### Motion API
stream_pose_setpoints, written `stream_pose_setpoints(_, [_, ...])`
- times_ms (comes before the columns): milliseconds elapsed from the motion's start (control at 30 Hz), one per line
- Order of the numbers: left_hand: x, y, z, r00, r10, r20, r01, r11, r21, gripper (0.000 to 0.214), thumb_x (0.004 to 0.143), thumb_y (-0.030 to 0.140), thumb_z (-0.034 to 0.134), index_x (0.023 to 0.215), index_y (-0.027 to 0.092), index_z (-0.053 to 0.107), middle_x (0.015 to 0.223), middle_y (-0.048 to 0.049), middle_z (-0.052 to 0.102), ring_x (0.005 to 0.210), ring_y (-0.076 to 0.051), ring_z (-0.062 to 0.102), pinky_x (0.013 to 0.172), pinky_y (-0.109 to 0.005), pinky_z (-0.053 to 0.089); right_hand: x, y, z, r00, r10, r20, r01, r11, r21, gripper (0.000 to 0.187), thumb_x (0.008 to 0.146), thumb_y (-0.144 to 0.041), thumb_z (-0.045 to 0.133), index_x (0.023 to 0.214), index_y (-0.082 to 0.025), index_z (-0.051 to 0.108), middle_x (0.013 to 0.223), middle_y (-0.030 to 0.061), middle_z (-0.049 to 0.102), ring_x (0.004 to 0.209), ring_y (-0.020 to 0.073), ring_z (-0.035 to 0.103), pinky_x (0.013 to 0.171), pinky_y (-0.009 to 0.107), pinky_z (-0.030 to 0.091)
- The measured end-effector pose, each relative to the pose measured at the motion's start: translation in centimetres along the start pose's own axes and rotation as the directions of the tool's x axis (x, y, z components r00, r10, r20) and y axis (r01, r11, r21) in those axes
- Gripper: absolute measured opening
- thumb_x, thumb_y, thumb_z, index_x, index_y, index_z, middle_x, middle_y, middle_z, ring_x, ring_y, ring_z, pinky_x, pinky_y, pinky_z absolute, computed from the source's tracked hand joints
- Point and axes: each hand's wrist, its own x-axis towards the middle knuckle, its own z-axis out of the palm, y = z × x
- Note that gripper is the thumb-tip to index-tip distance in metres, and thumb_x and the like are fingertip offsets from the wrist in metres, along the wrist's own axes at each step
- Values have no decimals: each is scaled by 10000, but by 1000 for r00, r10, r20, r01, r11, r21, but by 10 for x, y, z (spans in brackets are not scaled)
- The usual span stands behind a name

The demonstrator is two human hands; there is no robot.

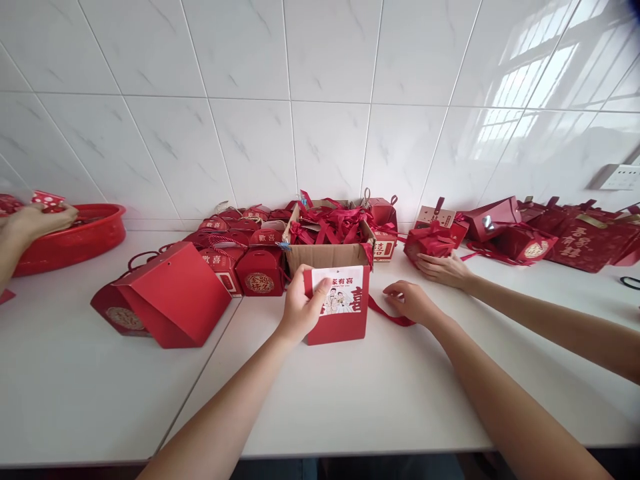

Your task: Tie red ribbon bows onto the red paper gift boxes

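Observation:
My left hand [306,303] grips a flat-sided red gift box [337,330] upright on the table, thumb across its front. A white card [344,293] with a cartoon couple and red characters is on that face. From the box's right edge a red ribbon [395,318] curves over the table. Just above the ribbon, my right hand [411,301] hovers with loosely bent fingers, seemingly with nothing in them. Behind the gift box stands an open cardboard box [327,255] full of red ribbons [330,223].
Finished-looking red boxes [260,272] crowd the left, beside a larger red box [187,293]. Another person's hand [443,270] touches a ribboned red box [430,241] at right. Far left, another hand [37,223] holds a polka-dot packet [49,200] over a red basin [95,233].

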Motion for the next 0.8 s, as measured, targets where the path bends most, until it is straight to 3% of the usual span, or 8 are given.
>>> stream_pose_setpoints(300, [-2,5,-1,1000,-11,2,11,1000,-7,253,832,397,602,820,201,443,714,22,568,667,-133,549,636,-233,446,-1,-1,2,999,47,11,-47,999,12,283,796,-51,485,936,-181,694,992,62,672,810,154,650,745,249,521])
stream_pose_setpoints(800, [-1,6,0,998,-63,-12,63,998,-11,277,826,431,603,827,205,443,695,36,544,640,-128,542,609,-229,445,3,2,-1,996,66,-68,-60,995,77,186,804,-123,533,874,-201,687,901,48,679,745,158,647,694,261,528])
